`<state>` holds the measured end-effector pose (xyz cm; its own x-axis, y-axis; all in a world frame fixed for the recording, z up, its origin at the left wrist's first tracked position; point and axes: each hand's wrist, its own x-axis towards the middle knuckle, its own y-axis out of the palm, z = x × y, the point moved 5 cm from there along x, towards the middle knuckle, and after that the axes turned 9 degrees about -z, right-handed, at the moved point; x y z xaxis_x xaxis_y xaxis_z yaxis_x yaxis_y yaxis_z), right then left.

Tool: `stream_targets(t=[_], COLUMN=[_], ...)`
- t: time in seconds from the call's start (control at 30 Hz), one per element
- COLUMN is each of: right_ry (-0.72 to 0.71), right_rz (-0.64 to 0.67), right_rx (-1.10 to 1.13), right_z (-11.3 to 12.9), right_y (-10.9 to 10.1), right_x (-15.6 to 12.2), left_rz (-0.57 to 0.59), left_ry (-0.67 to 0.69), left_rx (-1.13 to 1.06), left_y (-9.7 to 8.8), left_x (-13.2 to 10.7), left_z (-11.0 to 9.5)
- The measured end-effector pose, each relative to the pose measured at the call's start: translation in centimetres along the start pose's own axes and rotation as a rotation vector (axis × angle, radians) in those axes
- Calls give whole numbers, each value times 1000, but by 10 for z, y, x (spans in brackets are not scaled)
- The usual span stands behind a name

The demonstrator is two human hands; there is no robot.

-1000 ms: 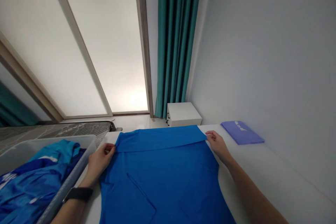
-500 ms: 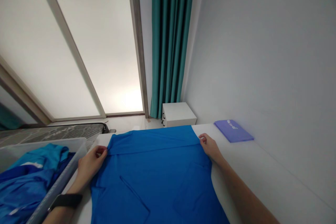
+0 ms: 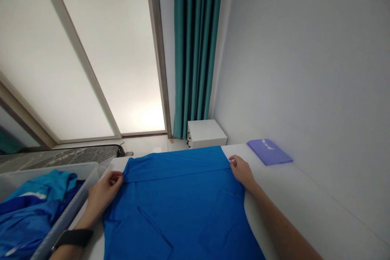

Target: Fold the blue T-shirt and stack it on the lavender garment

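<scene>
A bright blue garment lies spread flat on a white table, its far edge folded over in a band. My left hand pinches the left end of that fold, with a dark watch on the wrist. At the fold's right end my right hand is closed on the cloth, fingers pressed onto the edge.
A clear plastic bin of crumpled blue clothes stands at the left. A folded purple item rests on the table by the wall at the right. Beyond the table are a white cabinet, a teal curtain and a striped mattress.
The view has drifted slightly, so the garment and both hands sit a little further left in the picture. Both hands keep their hold on the fold's ends.
</scene>
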<state>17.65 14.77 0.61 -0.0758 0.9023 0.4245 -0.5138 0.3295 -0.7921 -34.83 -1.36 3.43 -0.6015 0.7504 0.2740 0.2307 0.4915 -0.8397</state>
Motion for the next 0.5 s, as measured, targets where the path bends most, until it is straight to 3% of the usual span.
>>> stream_targets(t=[0.23, 0.4, 0.5], right_ry=[-11, -48, -50], right_rz=[7, 5, -22], right_rx=[-21, -122, -206], right_z=[5, 9, 14], right_y=[2, 3, 1], right_x=[-2, -3, -3], left_rz=[40, -83, 17], left_ry=[102, 276, 394], left_rx=[205, 294, 200], left_y=[-8, -18, -8], left_x=[-9, -18, -24], left_z=[-19, -61, -101])
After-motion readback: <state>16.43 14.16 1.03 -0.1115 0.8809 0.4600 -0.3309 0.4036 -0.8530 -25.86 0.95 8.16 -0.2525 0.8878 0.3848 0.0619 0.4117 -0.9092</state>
